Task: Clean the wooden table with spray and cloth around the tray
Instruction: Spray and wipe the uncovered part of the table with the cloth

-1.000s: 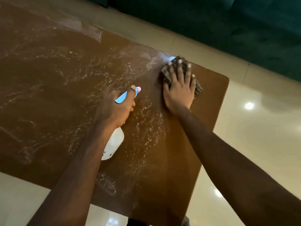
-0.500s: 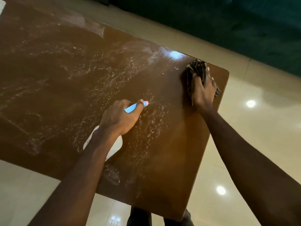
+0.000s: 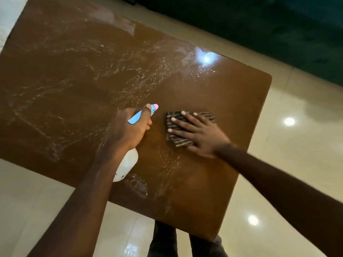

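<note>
The brown wooden table (image 3: 232,101) fills most of the head view, streaked with wet spray marks across its left and middle. My left hand (image 3: 130,129) grips a white spray bottle (image 3: 128,166) with a blue trigger and pink nozzle, held just above the table near its front. My right hand (image 3: 198,133) presses flat, fingers spread, on a dark striped cloth (image 3: 178,141) lying on the table just right of the bottle's nozzle. No tray is in view.
Glossy cream floor tiles (image 3: 297,145) surround the table on the right and front. A dark green sofa (image 3: 278,30) runs along the far side. My legs (image 3: 167,242) stand at the table's front corner. A pale surface (image 3: 7,23) shows at the far left.
My right hand has dragged the cloth from the table's far right corner back toward the middle, beside the spray bottle, and now lies flat on it. The left hand with the bottle barely moved.
</note>
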